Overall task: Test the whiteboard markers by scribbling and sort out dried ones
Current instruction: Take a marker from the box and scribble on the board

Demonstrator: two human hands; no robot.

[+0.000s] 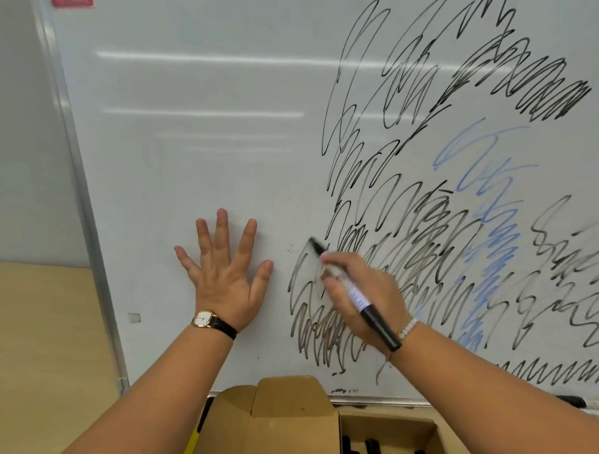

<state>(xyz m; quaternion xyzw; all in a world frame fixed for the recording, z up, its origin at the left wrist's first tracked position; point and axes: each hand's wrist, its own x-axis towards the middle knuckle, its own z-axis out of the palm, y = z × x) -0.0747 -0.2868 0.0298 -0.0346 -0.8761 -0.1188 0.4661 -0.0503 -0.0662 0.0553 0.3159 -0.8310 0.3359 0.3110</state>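
Note:
A large whiteboard (201, 155) fills the view, its right half covered with black and pale blue scribbles. My right hand (359, 291) grips a black whiteboard marker (372, 316), its tip touching the board at the left edge of the black scribbles. My left hand (223, 272) lies flat on the bare board with fingers spread, a watch on its wrist. Below the board an open cardboard box (291, 418) holds several dark markers (369, 445), only partly visible.
The board's metal frame (94, 246) runs down the left side, with a tan wall panel (42, 340) beyond it. Another marker (575, 401) lies on the board's ledge at the lower right. A red object (73, 3) sits at the board's top left corner.

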